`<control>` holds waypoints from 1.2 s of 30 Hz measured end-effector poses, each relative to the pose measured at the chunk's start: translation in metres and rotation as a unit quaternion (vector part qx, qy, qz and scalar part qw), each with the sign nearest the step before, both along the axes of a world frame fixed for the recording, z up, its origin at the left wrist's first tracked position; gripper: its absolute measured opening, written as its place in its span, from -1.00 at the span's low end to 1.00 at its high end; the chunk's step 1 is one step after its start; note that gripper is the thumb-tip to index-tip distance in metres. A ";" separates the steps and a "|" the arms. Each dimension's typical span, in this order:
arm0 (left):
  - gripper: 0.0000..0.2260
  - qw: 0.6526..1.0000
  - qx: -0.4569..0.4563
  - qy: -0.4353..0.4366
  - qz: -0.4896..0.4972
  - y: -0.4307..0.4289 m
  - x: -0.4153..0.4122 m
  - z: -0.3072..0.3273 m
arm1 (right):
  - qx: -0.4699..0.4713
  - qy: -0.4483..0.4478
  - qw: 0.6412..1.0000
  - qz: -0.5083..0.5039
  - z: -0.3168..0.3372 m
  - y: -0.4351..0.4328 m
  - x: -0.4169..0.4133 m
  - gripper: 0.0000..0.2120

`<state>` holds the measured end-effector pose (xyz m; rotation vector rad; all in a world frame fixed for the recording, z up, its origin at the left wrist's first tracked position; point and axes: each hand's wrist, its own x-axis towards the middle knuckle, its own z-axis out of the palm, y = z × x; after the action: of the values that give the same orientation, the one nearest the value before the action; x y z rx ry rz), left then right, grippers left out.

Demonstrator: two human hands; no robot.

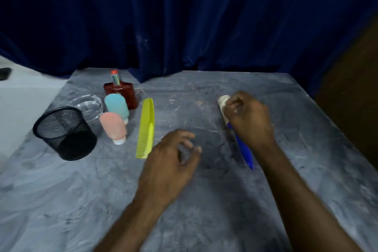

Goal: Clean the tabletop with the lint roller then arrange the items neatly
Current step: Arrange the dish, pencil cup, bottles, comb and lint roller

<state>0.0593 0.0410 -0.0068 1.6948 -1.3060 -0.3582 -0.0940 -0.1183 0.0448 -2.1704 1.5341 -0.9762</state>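
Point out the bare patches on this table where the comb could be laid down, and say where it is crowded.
Bare: the near tabletop in front of the mesh cup, and the far strip between the yellow comb and the lint roller. Crowded: the far left corner, with cup, glass dish, pink bottle, teal bottle and red bottle.
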 end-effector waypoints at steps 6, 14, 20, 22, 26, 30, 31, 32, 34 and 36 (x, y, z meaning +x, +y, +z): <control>-0.63 0.992 0.083 0.014 -0.089 -0.067 -0.054 -0.012 | 0.095 0.087 0.991 -0.027 -0.037 0.000 -0.049 -0.78; -0.56 0.989 0.106 0.036 -0.097 -0.081 -0.067 -0.018 | 0.208 -0.039 0.977 0.020 -0.049 -0.010 -0.048 -0.81; -0.56 0.997 0.057 0.042 -0.041 -0.042 -0.034 -0.018 | 0.270 -0.140 0.948 0.093 -0.053 0.008 -0.002 -0.81; -0.53 0.998 0.053 0.037 -0.016 -0.030 -0.016 -0.018 | 0.278 -0.146 0.942 0.119 -0.053 0.013 0.022 -0.82; -0.54 0.997 0.057 0.035 0.030 -0.014 0.016 -0.013 | 0.282 -0.132 0.938 0.153 -0.051 0.024 0.065 -0.85; -0.53 0.996 0.066 0.041 0.045 -0.007 0.030 -0.009 | 0.290 -0.113 0.938 0.153 -0.049 0.030 0.087 -0.85; -0.54 0.996 0.067 0.038 0.045 -0.007 0.032 -0.009 | 0.292 -0.109 0.938 0.151 -0.049 0.030 0.090 -0.85; -0.56 0.996 0.069 0.032 0.045 -0.006 0.034 -0.009 | 0.294 -0.106 0.938 0.147 -0.049 0.031 0.092 -0.85; -0.57 0.996 0.076 0.025 0.045 -0.005 0.037 -0.011 | 0.297 -0.101 0.939 0.139 -0.051 0.032 0.095 -0.83; -0.58 0.995 0.082 0.023 0.052 -0.004 0.038 -0.013 | 0.301 -0.094 0.939 0.137 -0.053 0.032 0.096 -0.81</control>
<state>0.0969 0.0369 -0.0200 1.8732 -1.1746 -0.4511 0.0017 -0.0864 -0.0080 -1.7304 1.1925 -0.5111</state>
